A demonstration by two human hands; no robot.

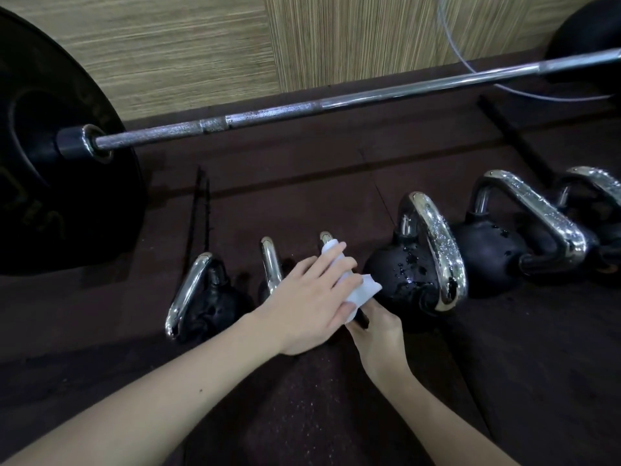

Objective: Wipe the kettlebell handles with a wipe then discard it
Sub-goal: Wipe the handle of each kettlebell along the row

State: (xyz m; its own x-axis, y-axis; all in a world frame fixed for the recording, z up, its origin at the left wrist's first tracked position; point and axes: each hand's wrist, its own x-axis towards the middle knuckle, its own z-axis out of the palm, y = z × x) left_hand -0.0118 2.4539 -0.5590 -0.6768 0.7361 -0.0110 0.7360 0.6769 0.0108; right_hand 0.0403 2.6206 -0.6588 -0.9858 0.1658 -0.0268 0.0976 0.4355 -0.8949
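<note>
Six kettlebells stand in a row on the dark rubber floor (302,398), each with a black body and a chrome handle.

From the left:
- First kettlebell (205,301): handle dry and clean-looking.
- Second kettlebell (271,264): only its handle and a little of the body show behind the left hand.
- Third kettlebell (326,237): only the top end of its chrome handle is visible; the rest is covered by the hands.
- Fourth kettlebell (416,264): handle and body beaded with liquid droplets.
- Fifth kettlebell (504,243): droplets on the handle, a few on the body.
- Sixth kettlebell (598,210): partly cut off at the right edge, droplets on the handle.

The left hand (312,304) is closed around the third handle with the white wipe (353,280) folded between its fingers and the chrome. One corner of the wipe projects toward the fourth kettlebell, just beside its body.

The right hand (376,327) sits below and partly behind the left hand, gripping a dark part at the base of the third kettlebell.

A barbell (302,109) lies behind the row, carrying a black plate (50,163) at its left end. Faint yellowish lettering on the plate cannot be read. No markings are legible on the kettlebells. A thin cable (470,62) loops near the wood-grain wall (201,45).
</note>
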